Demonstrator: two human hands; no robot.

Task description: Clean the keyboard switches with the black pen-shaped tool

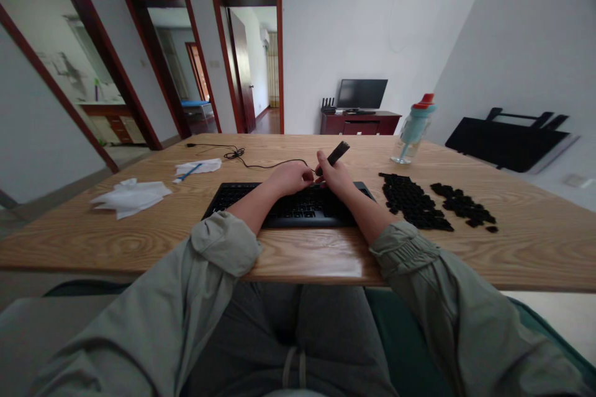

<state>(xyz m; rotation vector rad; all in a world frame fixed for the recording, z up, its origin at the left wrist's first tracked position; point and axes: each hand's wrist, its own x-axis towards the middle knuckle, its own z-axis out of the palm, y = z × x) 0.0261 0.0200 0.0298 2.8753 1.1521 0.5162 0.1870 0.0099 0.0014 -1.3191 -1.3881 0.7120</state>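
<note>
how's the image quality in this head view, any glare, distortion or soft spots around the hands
Head view: wide-angle bending bows the door frames and the table edge; soft daylight, no hard shadows; a pale sheen on the wood just below the keyboard; the left hand, the right hand and the dark tool it holds are small and slightly soft; the loose keycaps merge into black patches.

I sit at a wood-grain table (139,242) in a white-walled room w/ soft daylight. Three red-framed doorways (248,62) ahead-left, a dark TV (362,93) on a low red-brown cabinet (359,123) ahead.
</note>
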